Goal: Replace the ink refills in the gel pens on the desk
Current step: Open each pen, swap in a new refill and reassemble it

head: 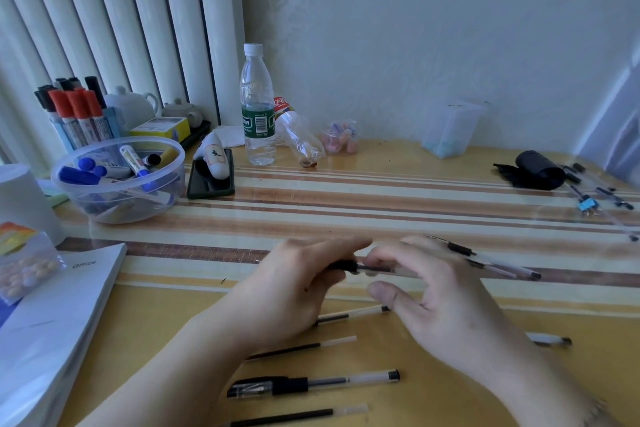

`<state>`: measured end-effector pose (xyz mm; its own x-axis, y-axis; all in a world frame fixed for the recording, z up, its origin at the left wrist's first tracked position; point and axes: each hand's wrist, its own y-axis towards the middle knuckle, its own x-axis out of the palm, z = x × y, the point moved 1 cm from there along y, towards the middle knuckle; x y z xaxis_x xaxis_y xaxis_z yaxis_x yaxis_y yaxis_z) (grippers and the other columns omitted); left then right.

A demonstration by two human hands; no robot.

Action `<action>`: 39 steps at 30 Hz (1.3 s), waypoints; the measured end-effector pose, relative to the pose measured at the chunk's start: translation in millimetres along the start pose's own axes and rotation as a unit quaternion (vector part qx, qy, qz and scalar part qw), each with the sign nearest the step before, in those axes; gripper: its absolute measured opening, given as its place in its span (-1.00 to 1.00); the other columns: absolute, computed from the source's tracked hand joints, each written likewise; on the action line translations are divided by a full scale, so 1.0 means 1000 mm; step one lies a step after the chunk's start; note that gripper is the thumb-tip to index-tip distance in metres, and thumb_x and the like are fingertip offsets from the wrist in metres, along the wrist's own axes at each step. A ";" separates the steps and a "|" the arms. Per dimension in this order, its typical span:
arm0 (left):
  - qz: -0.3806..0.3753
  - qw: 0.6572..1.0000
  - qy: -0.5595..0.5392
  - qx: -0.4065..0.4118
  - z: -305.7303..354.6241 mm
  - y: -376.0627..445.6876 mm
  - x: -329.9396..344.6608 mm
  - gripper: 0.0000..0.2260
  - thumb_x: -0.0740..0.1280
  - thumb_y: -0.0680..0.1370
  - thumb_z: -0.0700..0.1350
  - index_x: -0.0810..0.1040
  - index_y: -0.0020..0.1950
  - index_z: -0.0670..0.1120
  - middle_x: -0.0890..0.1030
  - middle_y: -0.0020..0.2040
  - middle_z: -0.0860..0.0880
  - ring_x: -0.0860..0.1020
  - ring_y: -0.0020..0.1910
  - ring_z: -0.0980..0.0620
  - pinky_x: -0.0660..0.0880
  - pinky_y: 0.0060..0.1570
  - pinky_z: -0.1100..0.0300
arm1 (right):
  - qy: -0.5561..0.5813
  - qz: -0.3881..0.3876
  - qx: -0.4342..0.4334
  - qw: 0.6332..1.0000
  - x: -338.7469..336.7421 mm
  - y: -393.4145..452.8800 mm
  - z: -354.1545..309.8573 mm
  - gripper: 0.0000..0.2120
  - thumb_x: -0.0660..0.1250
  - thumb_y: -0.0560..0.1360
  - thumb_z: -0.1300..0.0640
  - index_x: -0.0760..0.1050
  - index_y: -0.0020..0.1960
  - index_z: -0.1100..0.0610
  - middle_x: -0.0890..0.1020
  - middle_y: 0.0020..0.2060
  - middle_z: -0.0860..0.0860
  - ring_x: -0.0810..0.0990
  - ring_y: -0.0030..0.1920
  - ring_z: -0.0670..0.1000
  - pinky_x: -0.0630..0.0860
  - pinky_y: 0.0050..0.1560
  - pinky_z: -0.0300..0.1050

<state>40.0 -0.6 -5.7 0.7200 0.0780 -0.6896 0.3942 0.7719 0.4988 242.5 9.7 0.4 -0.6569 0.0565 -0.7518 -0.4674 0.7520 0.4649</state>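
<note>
Loose refills [301,347] and one capped gel pen [313,385] lie nearest me on the desk [381,191]. Above them, my left hand [294,288] grips a pen's black end [343,266] while my right hand [436,288] pinches its clear barrel [384,270].

Your left hand [294,288] hides the held pen's [377,269] front end; the lowest refill [298,417] runs behind your forearm.
</note>
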 end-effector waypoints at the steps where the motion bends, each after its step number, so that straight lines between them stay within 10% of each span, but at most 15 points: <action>1: 0.028 0.999 0.033 -0.005 -0.006 0.001 -0.002 -0.58 0.33 0.50 -0.37 0.56 0.30 -0.03 0.69 0.05 0.09 0.61 0.02 0.24 0.52 0.03 0.35 | -0.022 0.001 -0.006 1.000 -0.002 0.001 0.001 -0.71 0.26 0.46 -0.22 0.49 0.15 -0.19 0.54 0.01 -0.31 0.48 0.12 -0.22 0.46 0.09 -0.19; 6: 0.155 0.957 0.122 -0.211 -0.037 0.004 -0.020 -0.70 0.36 0.51 -0.31 0.68 0.10 0.03 0.70 0.03 0.11 0.59 0.05 0.20 0.45 0.12 0.34 | -0.033 0.180 0.095 0.978 -0.038 0.003 0.030 -0.74 0.33 0.45 -0.08 0.59 0.08 0.01 0.60 -0.07 -0.21 0.54 0.05 -0.06 0.44 0.02 -0.12; 11: 0.072 0.937 0.120 -0.321 -0.060 0.001 -0.020 -0.74 0.33 0.54 -0.24 0.67 0.07 0.10 0.69 0.06 0.05 0.55 0.03 0.07 0.43 0.10 0.23 | -0.068 0.242 0.247 0.936 -0.059 0.001 0.066 -0.88 0.35 0.49 0.00 0.58 -0.02 0.00 0.64 -0.13 -0.09 0.57 -0.07 0.02 0.41 -0.18 -0.12; 15: 0.024 0.939 0.126 -0.318 -0.059 0.003 -0.016 -0.80 0.34 0.55 -0.16 0.65 0.07 0.11 0.65 0.13 0.11 0.53 0.19 0.02 0.39 0.18 0.15 | -0.151 0.131 0.356 0.913 -0.065 -0.006 0.095 -0.90 0.34 0.51 0.00 0.62 -0.02 -0.08 0.65 -0.21 -0.04 0.54 -0.36 0.03 0.41 -0.44 -0.18; 20: 0.006 0.941 0.154 -0.302 -0.059 0.001 -0.015 -0.86 0.32 0.55 -0.03 0.62 0.04 0.17 0.60 0.14 0.19 0.51 0.21 0.00 0.38 0.27 -0.17 | -0.169 0.068 0.368 0.912 -0.049 -0.006 0.107 -0.86 0.36 0.50 0.00 0.65 0.02 -0.06 0.68 0.06 0.02 0.61 -0.05 0.14 0.52 -0.21 -0.06; 32: 0.010 0.943 0.155 -0.295 -0.054 0.002 -0.013 -0.84 0.31 0.54 0.04 0.59 0.10 0.15 0.59 0.20 0.16 0.48 0.25 -0.01 0.38 0.28 -0.13 | -0.243 0.061 0.391 0.886 -0.038 -0.007 0.127 -0.88 0.37 0.48 -0.01 0.57 -0.20 -0.20 0.65 -0.02 0.09 0.58 -0.23 0.17 0.31 -0.45 -0.22; 39: 0.124 0.964 0.170 -0.162 -0.026 0.007 -0.010 -0.70 0.38 0.53 -0.02 0.57 0.26 -0.01 0.57 0.25 0.06 0.49 0.26 0.01 0.51 0.17 0.00 | -0.235 0.111 0.256 0.931 -0.042 0.003 0.069 -0.91 0.30 0.53 0.14 0.53 -0.09 -0.04 0.66 -0.28 -0.07 0.57 -0.31 0.02 0.55 -0.33 -0.10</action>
<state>20.8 20.2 -9.7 0.5189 0.4448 -0.7300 -0.0052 0.8556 0.5176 309.6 54.9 1.6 -0.3169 0.4378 -0.8414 0.0703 0.8955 0.4395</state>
